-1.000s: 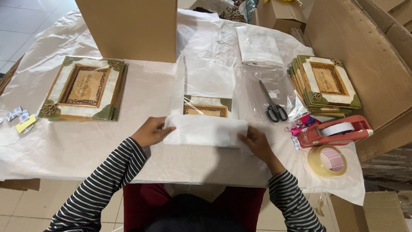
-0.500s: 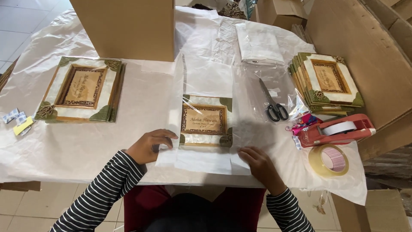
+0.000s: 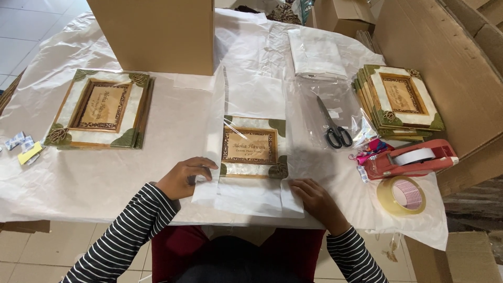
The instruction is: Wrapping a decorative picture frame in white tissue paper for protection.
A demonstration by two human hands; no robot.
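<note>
Leftmost, a framed picture was seen lying flat on the paper-covered tabletop. Nearer the middle, the left hand was curled on the left edge of a white wrapping sheet, fingers pinching it. A small shell-bordered frame was laid on that sheet. The right hand was pressed flat on the sheet's lower right corner. Scissors, a frame stack, a red tape dispenser and a tape roll were placed further right.
</note>
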